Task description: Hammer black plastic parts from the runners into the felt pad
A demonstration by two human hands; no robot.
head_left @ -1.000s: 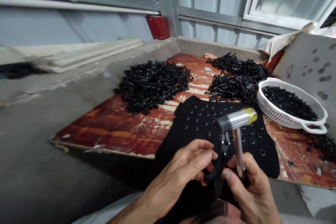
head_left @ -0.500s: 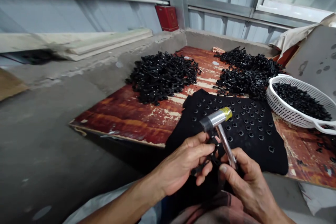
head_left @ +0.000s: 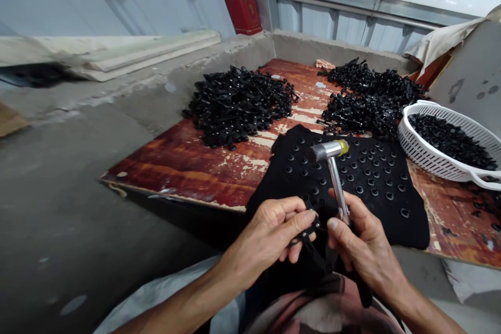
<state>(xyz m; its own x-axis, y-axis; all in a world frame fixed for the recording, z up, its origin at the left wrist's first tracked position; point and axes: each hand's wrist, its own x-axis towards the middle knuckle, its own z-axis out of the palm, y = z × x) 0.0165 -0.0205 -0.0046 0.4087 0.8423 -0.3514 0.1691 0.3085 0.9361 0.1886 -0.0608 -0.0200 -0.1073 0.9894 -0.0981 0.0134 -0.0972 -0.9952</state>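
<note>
In my right hand (head_left: 366, 235) is a small mallet (head_left: 338, 185), its metal head raised, with a dark face at one end and a yellow one at the other. My left hand (head_left: 279, 227) pinches a black jointed plastic part (head_left: 311, 227) with small shiny pins; its exact kind I cannot make out. One strip of it hangs down between the two hands. Just beyond them lies a black cloth (head_left: 391, 229) on the table, with several small round black pieces (head_left: 359, 189) spread over it in loose rows.
A large heap of black parts (head_left: 238, 107) sits on the worn red-brown board (head_left: 156, 167), left of the cloth. Another heap of thin black pieces (head_left: 360, 109) lies behind it. At the right stands a white slotted basket (head_left: 438, 162) holding small black pieces. A red tin (head_left: 243, 13) stands in the corner.
The mallet has turned more upright, and its head has moved away from my left hand. My left hand has shifted slightly left with the black part, its thumb now pressed on it.
</note>
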